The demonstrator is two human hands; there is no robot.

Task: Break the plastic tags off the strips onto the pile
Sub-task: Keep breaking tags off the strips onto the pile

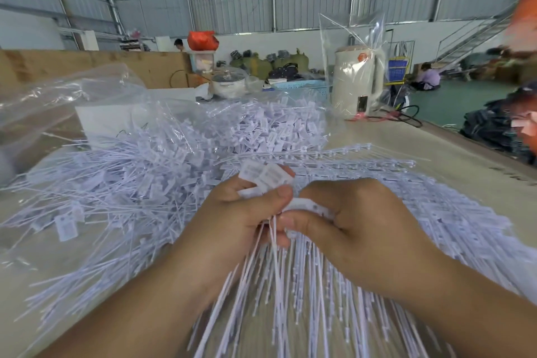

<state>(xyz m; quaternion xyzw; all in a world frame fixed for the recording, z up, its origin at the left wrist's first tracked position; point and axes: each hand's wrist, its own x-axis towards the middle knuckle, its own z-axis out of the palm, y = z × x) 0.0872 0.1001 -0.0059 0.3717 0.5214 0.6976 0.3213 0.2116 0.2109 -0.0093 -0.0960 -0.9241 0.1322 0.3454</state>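
Your left hand (247, 212) grips a few tags (266, 176) above its thumb; your right hand (348, 221) pinches the strip (308, 206) beside it. Bend sharply at the joint between your fingertips, then drop the tags onto the pile (162, 160) beyond.

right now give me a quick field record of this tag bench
left hand: grips a bunch of white plastic tags, stems hanging down
right hand: pinches one white tag strip end
loose white tag pile: left and behind the hands
unbroken white tag strips: under and right of the hands
cream electric kettle in clear bag: upright, far right
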